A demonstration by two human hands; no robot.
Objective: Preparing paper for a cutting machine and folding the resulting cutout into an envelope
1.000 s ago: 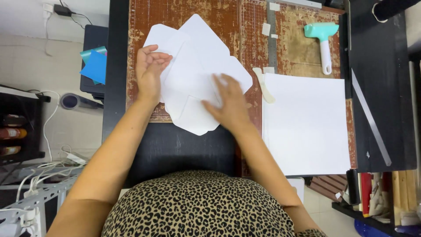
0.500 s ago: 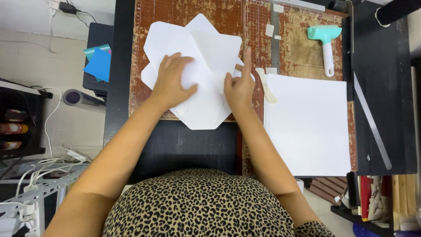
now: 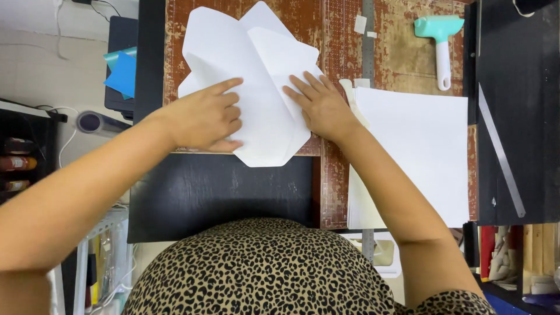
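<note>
A folded white paper piece (image 3: 251, 70) with several flaps lies on the worn brown cutting mat (image 3: 344, 35). My left hand (image 3: 204, 116) rests on its left flap, index finger stretched out along the paper and the other fingers curled. My right hand (image 3: 318, 105) lies flat on the right flap, fingers spread and pressing down. Neither hand grips anything.
A stack of white sheets (image 3: 414, 151) lies to the right of the mat, with a teal-headed roller (image 3: 440, 41) above it. A metal ruler (image 3: 501, 151) sits on the black table (image 3: 221, 192) at right. Blue paper (image 3: 122, 73) lies at far left.
The view has closed in on the paper. My left hand slid from the middle of the paper to its left flap, and my right hand flattened onto the right flap.
</note>
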